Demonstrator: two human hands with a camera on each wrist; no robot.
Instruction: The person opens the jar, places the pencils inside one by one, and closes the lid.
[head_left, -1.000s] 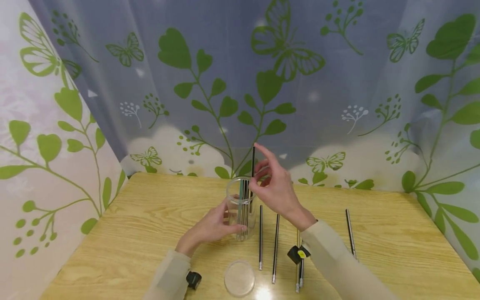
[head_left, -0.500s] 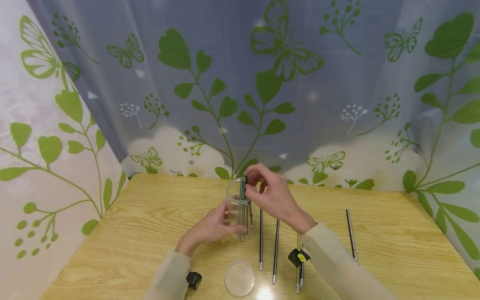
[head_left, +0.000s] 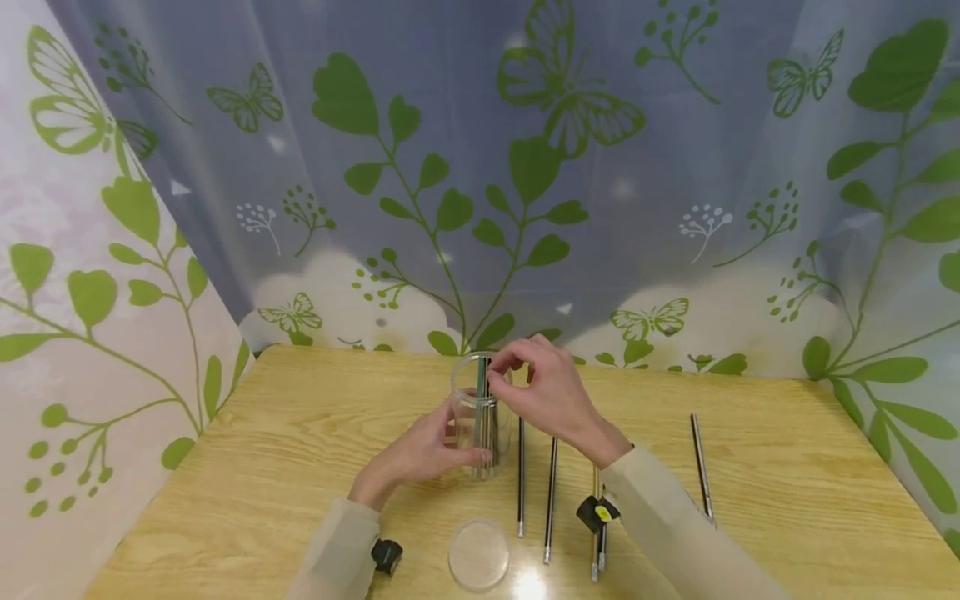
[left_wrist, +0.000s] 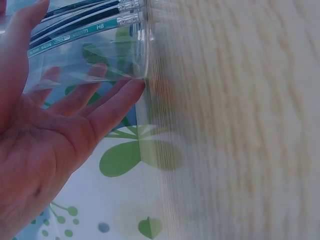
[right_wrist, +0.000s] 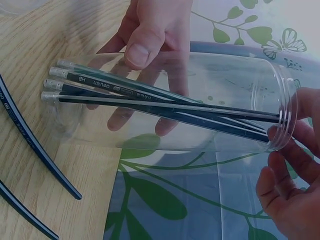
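Gripping the clear jar (right_wrist: 220, 85) from the left with the left hand (head_left: 423, 450) — thumb on one side, fingers round the other. Standing mouth up, apparently, in the middle of the table (head_left: 322, 433), with a bundle of pencils (right_wrist: 120, 90) inside, eraser ends at the base. At the mouth, the right hand (head_left: 551, 396), with thumb and finger bent close together by the pencil tips; impossible to tell whether pinching one or only touching.

Best, probably, to guide the pencil straight down inside the rim, then part the fingertips without dragging any others up. Worth bracing the jar firmly against sideways pushes — likely light and easy to tip. Mind the right sleeve (head_left: 675, 517) above some of the loose pencils (head_left: 521, 483) on the right, and leave the lid (head_left: 478, 556) lying flat on the near side.
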